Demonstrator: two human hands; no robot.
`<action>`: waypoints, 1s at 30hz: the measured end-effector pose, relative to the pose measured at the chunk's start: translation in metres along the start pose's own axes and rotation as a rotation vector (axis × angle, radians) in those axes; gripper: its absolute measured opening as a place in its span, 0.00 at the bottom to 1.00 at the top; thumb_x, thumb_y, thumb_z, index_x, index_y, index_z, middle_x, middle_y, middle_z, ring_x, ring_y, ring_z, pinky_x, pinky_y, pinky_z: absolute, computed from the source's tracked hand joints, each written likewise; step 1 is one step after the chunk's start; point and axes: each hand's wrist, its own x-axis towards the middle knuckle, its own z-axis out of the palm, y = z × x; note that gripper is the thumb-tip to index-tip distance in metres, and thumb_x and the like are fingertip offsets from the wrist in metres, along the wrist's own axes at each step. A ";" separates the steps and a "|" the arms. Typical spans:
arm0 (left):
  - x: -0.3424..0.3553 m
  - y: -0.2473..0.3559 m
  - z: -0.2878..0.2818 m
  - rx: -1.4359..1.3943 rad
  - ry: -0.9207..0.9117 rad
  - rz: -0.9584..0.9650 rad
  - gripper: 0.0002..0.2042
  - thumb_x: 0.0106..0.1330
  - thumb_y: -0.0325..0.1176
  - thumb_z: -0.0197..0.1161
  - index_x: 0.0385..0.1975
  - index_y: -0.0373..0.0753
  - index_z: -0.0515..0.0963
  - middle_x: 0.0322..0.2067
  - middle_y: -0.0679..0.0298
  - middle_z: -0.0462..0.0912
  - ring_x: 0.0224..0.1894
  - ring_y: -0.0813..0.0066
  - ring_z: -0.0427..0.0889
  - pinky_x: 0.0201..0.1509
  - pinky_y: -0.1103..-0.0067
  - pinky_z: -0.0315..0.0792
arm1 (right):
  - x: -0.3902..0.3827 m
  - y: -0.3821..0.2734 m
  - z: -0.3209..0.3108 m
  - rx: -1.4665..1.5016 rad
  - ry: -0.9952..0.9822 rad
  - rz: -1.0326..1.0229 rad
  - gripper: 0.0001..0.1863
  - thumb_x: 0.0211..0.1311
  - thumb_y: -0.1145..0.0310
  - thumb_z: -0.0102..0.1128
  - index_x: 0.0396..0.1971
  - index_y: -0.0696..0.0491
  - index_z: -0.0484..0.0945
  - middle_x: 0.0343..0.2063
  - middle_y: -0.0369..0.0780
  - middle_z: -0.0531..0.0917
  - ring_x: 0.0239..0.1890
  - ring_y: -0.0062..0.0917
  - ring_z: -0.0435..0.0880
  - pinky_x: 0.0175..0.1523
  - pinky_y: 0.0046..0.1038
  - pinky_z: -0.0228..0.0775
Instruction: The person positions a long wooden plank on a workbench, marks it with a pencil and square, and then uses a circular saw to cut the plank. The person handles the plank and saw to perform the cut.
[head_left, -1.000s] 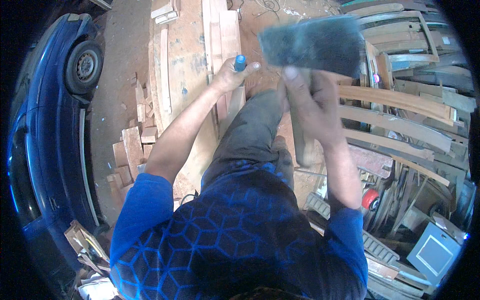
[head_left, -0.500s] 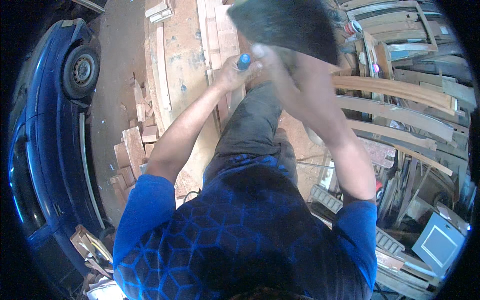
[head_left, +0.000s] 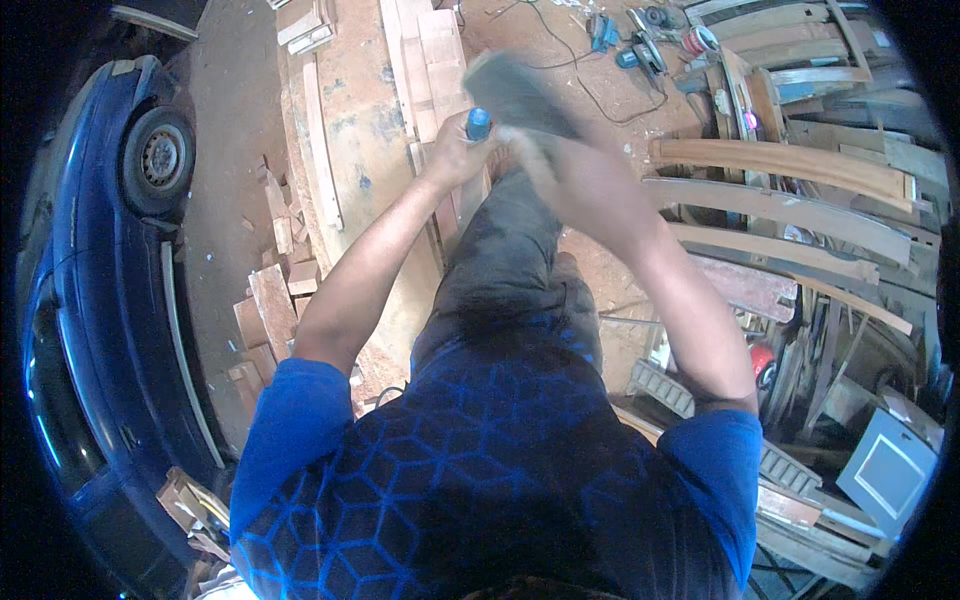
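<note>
Blue plastic, by the look of it, caps the upright tool handle (head_left: 479, 124) in the left hand (head_left: 460, 150), whose fingers are wrapped around it beside the right-hand edge of the pale planks (head_left: 438, 75); its lower part is hidden by the hand and its kind cannot be told. Just to the right, the right hand (head_left: 585, 180) has its fingers clamped on a dark, broad-headed striking tool (head_left: 520, 95), probably a mallet, though motion blur smears its outline and the fingertips. The head hangs close above and beside the blue end; whether they touch cannot be told. The planks lie lengthwise on a long, stained wooden worktop (head_left: 360, 110), with a narrow strip (head_left: 320, 145) along its left side. Dark grey trousers (head_left: 495, 240) show below the hands, and wood offcuts (head_left: 268, 305) are heaped left of the worktop, between it and a blue car (head_left: 95, 260). Beyond the mallet, corded power tools (head_left: 640, 55) lie on the dusty floor (head_left: 610, 105); curved wooden boards (head_left: 785, 165) are stacked at the right, above a grey-blue framed panel (head_left: 888, 472).
</note>
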 end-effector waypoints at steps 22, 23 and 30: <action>-0.033 0.037 -0.168 -0.230 0.669 -0.234 0.18 0.77 0.46 0.57 0.28 0.41 0.70 0.19 0.72 0.64 0.23 0.79 0.64 0.32 0.77 0.62 | -0.211 0.105 -0.001 0.720 0.127 1.321 0.20 0.76 0.50 0.55 0.33 0.53 0.74 0.15 0.33 0.73 0.15 0.19 0.74 0.20 0.24 0.67; -0.029 0.038 -0.163 -0.225 0.633 -0.226 0.16 0.77 0.45 0.57 0.31 0.40 0.71 0.21 0.72 0.65 0.25 0.79 0.65 0.34 0.77 0.63 | -0.207 0.105 0.000 0.712 0.111 1.309 0.20 0.76 0.50 0.55 0.32 0.54 0.74 0.15 0.33 0.73 0.15 0.19 0.74 0.20 0.24 0.67; 0.031 0.070 -0.116 -0.136 0.294 -0.053 0.17 0.76 0.36 0.58 0.57 0.31 0.72 0.35 0.64 0.78 0.41 0.75 0.82 0.49 0.72 0.79 | -0.170 0.104 -0.002 0.578 -0.023 1.151 0.22 0.75 0.51 0.56 0.28 0.54 0.74 0.16 0.33 0.75 0.15 0.18 0.73 0.21 0.25 0.66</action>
